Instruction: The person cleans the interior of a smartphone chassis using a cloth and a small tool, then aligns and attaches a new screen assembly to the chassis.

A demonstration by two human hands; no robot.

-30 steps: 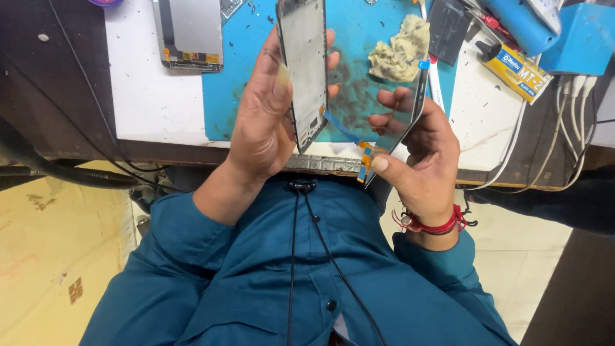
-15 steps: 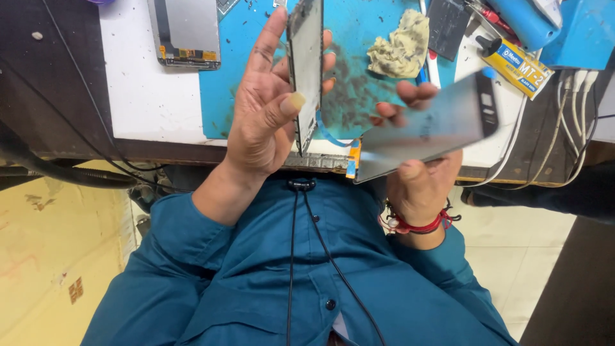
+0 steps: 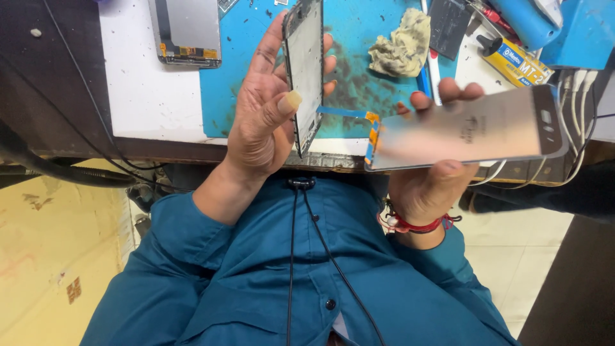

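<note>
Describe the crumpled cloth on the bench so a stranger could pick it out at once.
Start at the blue work mat on the bench. Near its far right side, beyond the two hands, lies the crumpled cloth. It is the only soft, wrinkled, yellowish-beige thing there; its neighbours are flat, hard phone parts and tools.

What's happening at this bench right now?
A person in a teal shirt is working on a phone taken apart. The left hand holds the screen frame upright on its edge, while the right hand holds the silver back cover flat, joined to the frame by a thin blue ribbon cable. Another screen part, a crumpled cloth and a glue tube lie on the bench.
</note>
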